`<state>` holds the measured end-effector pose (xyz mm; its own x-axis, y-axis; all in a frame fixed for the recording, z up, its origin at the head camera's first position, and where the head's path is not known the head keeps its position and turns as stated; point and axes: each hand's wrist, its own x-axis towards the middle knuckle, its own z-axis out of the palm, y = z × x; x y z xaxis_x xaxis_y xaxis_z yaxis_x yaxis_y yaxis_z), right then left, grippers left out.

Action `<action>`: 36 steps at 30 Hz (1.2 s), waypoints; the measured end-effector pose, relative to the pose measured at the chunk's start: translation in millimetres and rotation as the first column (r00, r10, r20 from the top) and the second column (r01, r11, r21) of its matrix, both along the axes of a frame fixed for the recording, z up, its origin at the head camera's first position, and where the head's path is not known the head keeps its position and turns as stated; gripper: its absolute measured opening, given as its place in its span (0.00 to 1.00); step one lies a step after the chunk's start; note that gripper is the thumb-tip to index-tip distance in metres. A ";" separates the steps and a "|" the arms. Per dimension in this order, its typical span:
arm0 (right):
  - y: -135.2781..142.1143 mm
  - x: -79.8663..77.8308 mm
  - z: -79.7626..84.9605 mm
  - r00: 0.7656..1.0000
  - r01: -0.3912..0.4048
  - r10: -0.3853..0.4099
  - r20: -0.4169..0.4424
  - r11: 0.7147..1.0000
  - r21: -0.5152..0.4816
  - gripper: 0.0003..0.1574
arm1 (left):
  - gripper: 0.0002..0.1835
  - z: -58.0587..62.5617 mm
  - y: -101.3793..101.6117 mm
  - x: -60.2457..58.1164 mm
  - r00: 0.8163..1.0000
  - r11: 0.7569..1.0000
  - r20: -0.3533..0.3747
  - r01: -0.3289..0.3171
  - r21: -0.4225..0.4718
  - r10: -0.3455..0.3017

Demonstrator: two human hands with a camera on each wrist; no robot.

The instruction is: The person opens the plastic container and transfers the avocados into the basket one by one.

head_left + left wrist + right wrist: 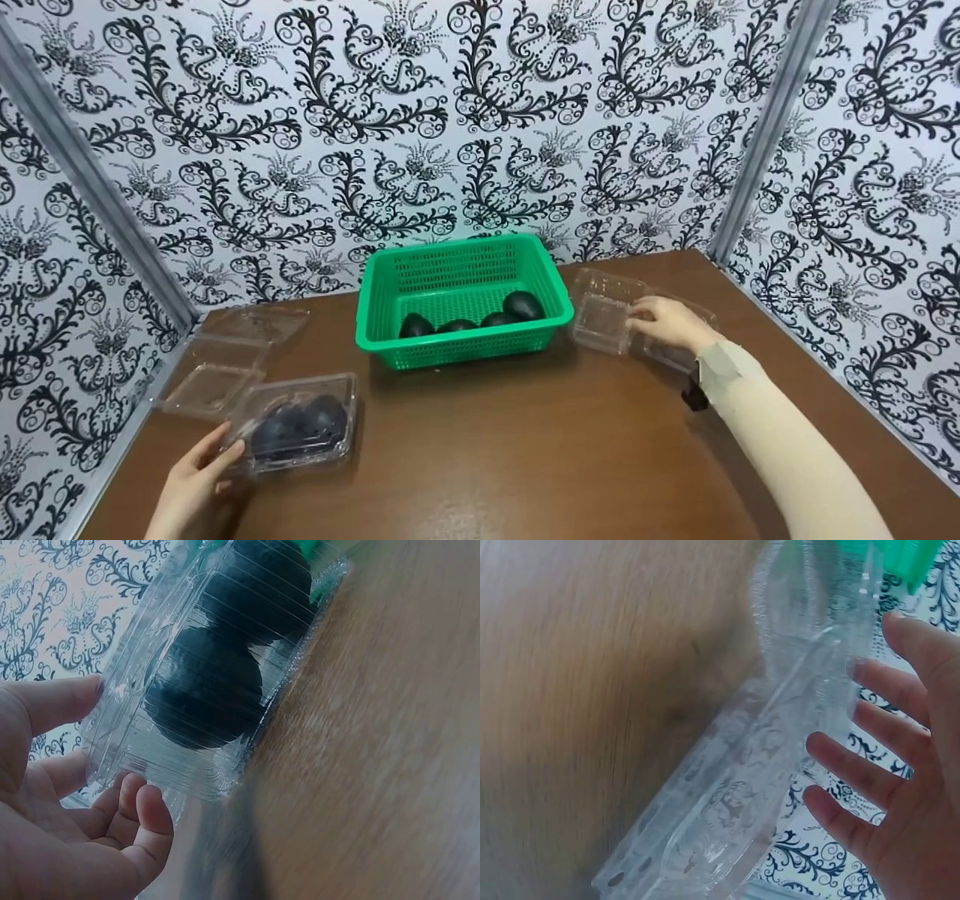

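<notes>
Left grip point(193, 476) pinches the closed clamshell point(300, 424) at its nearest edge, presumably steadying the dark fruit point(202, 690); right grip point(666, 324), fingers loosely spread, grasps nothing beside an open clamshell point(601, 321).

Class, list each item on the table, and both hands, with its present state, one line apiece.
Green plastic basket: upright, partly filled.
Dark avocado-like fruits: loose, four showing in the basket.
Filled clear clamshell: closed, two fruits showing inside.
Left clear clamshell: open, empty.
Right clear clamshell: open, empty.
Left hand: touching the filled clamshell's end.
Right hand: fingers apart at the right clamshell; contact unclear.
</notes>
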<state>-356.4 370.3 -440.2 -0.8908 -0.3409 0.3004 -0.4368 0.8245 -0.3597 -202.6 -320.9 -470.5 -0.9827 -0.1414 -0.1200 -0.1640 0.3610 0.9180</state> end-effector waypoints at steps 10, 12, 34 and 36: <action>-38.4 40.1 28.2 0.993 -0.009 -0.025 -0.112 0.954 -0.300 0.15 | 0.38 -4.8 1.4 -1.5 0.998 0.992 -0.025 -0.049 0.114 0.053; -57.7 51.0 35.1 0.993 -0.054 0.017 -0.116 0.943 -0.328 0.13 | 0.37 -5.2 0.5 -0.5 0.997 0.990 -0.037 -0.057 0.132 0.063; -285.9 74.4 -4.8 0.800 -0.509 0.585 0.137 0.781 -0.362 0.21 | 0.36 -4.5 9.8 -3.9 0.994 0.946 -0.039 -0.084 0.313 0.101; -304.7 71.8 -8.0 0.793 -0.471 0.574 0.204 0.790 -0.393 0.24 | 0.35 -6.0 8.5 -1.0 0.992 0.939 -0.046 -0.095 0.330 0.117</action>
